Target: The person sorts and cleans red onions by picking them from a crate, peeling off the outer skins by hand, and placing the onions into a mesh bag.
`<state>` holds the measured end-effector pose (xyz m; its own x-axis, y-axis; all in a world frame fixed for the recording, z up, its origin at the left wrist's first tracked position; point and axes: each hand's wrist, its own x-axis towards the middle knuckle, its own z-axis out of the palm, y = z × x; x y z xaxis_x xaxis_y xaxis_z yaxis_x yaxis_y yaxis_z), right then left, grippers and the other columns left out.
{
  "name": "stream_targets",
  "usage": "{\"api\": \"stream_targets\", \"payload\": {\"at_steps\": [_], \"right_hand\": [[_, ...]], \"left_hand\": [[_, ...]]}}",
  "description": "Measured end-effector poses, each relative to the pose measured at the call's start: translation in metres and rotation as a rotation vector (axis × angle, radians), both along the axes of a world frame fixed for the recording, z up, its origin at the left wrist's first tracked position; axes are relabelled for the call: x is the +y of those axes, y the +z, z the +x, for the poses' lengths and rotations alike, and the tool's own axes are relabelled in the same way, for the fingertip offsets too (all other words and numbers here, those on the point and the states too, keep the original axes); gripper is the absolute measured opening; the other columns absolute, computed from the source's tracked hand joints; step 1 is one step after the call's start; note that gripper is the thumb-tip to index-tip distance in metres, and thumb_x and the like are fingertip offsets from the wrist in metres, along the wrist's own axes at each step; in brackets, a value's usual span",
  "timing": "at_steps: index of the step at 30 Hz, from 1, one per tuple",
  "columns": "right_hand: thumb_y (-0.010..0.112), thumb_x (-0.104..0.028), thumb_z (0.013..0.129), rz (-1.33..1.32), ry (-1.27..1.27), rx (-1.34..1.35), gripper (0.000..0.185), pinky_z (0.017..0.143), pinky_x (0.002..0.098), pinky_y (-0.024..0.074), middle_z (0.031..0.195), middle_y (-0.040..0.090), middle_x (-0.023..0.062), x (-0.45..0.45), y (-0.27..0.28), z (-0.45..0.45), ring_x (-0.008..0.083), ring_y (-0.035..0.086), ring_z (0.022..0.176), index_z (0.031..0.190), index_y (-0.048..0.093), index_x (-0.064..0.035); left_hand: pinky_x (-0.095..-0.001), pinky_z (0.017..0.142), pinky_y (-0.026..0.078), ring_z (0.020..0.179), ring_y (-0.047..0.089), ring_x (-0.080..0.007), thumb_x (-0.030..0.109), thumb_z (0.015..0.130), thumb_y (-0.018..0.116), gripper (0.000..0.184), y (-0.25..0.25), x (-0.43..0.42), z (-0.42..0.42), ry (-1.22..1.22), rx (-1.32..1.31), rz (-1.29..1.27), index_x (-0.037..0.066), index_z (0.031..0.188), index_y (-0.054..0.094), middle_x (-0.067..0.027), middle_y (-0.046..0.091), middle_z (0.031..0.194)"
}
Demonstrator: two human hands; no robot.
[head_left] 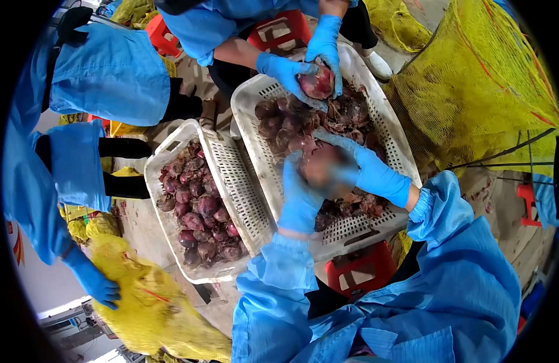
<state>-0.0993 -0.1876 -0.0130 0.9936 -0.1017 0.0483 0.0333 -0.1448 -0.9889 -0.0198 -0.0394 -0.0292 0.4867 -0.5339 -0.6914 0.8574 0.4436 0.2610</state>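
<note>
A red onion (317, 160) sits between my two blue-gloved hands, above the large white crate (406, 158). My left hand (300, 202) is closed around its near left side. The fingers of my right hand (373, 172) curl over it from the right. The lower part of the onion, by my fingers, is smeared, so the details there cannot be made out. Beneath my hands, several loose red onions (273, 127) and dry skins lie in the crate. Across from me, a co-worker's gloved hands hold another red onion (317, 82) over the same crate.
A second white crate (234, 181), full of red onions, stands at the left. Yellow mesh sacks lie at lower left (152, 302) and rise at right (479, 91). A red stool (364, 269) is below my crate. Another person's gloved hand (97, 281) touches the left sack.
</note>
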Motion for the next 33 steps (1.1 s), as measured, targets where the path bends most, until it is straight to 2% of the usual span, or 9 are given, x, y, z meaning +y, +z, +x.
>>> {"api": "stream_targets", "payload": {"at_steps": [8, 13, 16, 18, 21, 24, 26, 31, 33], "right_hand": [[0.071, -0.015, 0.082, 0.191, -0.031, 0.018, 0.062, 0.105, 0.0332, 0.0373, 0.134, 0.052, 0.0102, 0.013, -0.003, -0.003, 0.0172, 0.048, 0.122, 0.136, 0.043, -0.0037], [0.073, -0.008, 0.078, 0.237, -0.042, 0.000, 0.062, 0.106, 0.0328, 0.0361, 0.132, 0.052, 0.0088, 0.015, 0.002, -0.001, 0.0175, 0.048, 0.122, 0.134, 0.046, -0.0049], [0.069, -0.006, 0.078, 0.448, 0.036, 0.083, 0.061, 0.106, 0.0322, 0.0361, 0.132, 0.052, 0.0084, 0.013, 0.020, 0.002, 0.0176, 0.048, 0.121, 0.134, 0.046, -0.0052], [0.063, -0.006, 0.078, 0.202, 0.029, 0.051, 0.060, 0.105, 0.0318, 0.0371, 0.133, 0.051, 0.0090, 0.008, 0.001, 0.002, 0.0178, 0.049, 0.121, 0.135, 0.046, -0.0058], [0.064, -0.007, 0.079, 0.088, -0.003, 0.048, 0.060, 0.104, 0.0324, 0.0386, 0.134, 0.050, 0.0104, 0.010, 0.000, 0.001, 0.0187, 0.048, 0.123, 0.136, 0.046, -0.0056], [0.075, -0.008, 0.075, -0.002, 0.029, 0.000, 0.078, 0.107, 0.0353, 0.0371, 0.142, 0.042, 0.0117, 0.014, -0.004, 0.001, 0.0232, 0.044, 0.129, 0.142, 0.036, -0.0069], [0.079, -0.008, 0.070, 0.072, 0.019, 0.035, 0.088, 0.108, 0.0362, 0.0367, 0.144, 0.041, 0.0116, 0.021, 0.004, 0.002, 0.0245, 0.042, 0.131, 0.144, 0.032, -0.0075], [0.079, -0.002, 0.069, 0.218, -0.049, 0.134, 0.094, 0.101, 0.0329, 0.0443, 0.138, 0.043, 0.0123, 0.016, -0.007, -0.001, 0.0211, 0.048, 0.122, 0.147, 0.027, -0.0121], [0.078, -0.006, 0.074, 0.199, -0.108, 0.365, 0.069, 0.091, 0.0308, 0.0496, 0.122, 0.057, 0.0101, 0.007, -0.002, -0.003, 0.0185, 0.058, 0.106, 0.134, 0.043, -0.0040]], "left_hand": [[-0.0385, 0.090, 0.051, 0.103, 0.060, -0.0226, 0.038, 0.086, 0.053, 0.042, -0.014, -0.002, -0.009, 0.101, 0.052, -0.069, 0.010, 0.117, 0.059, -0.0063, 0.062, 0.115], [-0.0354, 0.086, 0.053, 0.099, 0.062, -0.0190, 0.040, 0.088, 0.052, 0.037, 0.001, -0.008, -0.022, 0.125, -0.026, 0.091, 0.011, 0.110, 0.060, -0.0034, 0.064, 0.109], [-0.0364, 0.089, 0.051, 0.102, 0.061, -0.0200, 0.042, 0.093, 0.047, 0.038, 0.019, -0.013, -0.027, 0.124, -0.041, 0.213, 0.012, 0.112, 0.058, -0.0037, 0.063, 0.112], [-0.0393, 0.094, 0.049, 0.106, 0.059, -0.0232, 0.043, 0.094, 0.045, 0.041, -0.011, -0.008, -0.024, 0.129, -0.103, -0.014, 0.012, 0.118, 0.056, -0.0062, 0.061, 0.117], [-0.0412, 0.096, 0.047, 0.108, 0.059, -0.0253, 0.041, 0.093, 0.046, 0.042, -0.020, -0.005, -0.021, 0.158, -0.076, -0.104, 0.011, 0.120, 0.057, -0.0077, 0.061, 0.118], [-0.0394, 0.089, 0.051, 0.102, 0.061, -0.0242, 0.035, 0.091, 0.053, 0.036, -0.020, -0.001, -0.018, 0.100, -0.080, -0.161, 0.010, 0.117, 0.060, -0.0071, 0.063, 0.113], [-0.0388, 0.089, 0.051, 0.100, 0.062, -0.0235, 0.031, 0.091, 0.054, 0.033, -0.005, -0.007, -0.020, 0.122, -0.114, -0.045, 0.009, 0.115, 0.060, -0.0066, 0.064, 0.112], [-0.0364, 0.094, 0.047, 0.107, 0.059, -0.0212, 0.034, 0.095, 0.054, 0.038, 0.006, -0.006, -0.020, -0.019, -0.125, -0.055, 0.011, 0.125, 0.056, -0.0062, 0.061, 0.120], [-0.0367, 0.098, 0.043, 0.114, 0.054, -0.0196, 0.033, 0.095, 0.055, 0.043, 0.011, -0.003, -0.022, -0.088, -0.207, -0.067, 0.013, 0.132, 0.049, -0.0057, 0.056, 0.126]]}}
